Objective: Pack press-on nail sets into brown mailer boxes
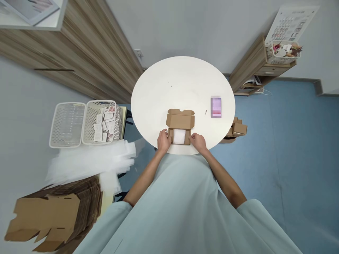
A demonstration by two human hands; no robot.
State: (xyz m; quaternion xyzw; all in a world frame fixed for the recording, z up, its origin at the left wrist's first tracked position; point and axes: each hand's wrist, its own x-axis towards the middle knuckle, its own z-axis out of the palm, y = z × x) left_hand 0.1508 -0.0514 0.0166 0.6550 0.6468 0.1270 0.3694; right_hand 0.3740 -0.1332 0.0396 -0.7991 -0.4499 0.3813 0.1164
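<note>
Cardboard mailer box [180, 126] is assembled and loaded with white wrapping [179, 136], lid [180, 120] unclosed, its sides touched by loosely curled left hand [164, 141] and right hand [198, 141], hold unclear.

Your head-worn camera looks forward and steeply down over your torso [185, 204], facing the white table [182, 77] and the wall [180, 28] beyond. It sits well back, so your left hand [164, 141] and right hand [198, 142] appear small, near the middle of its wide view.
</note>
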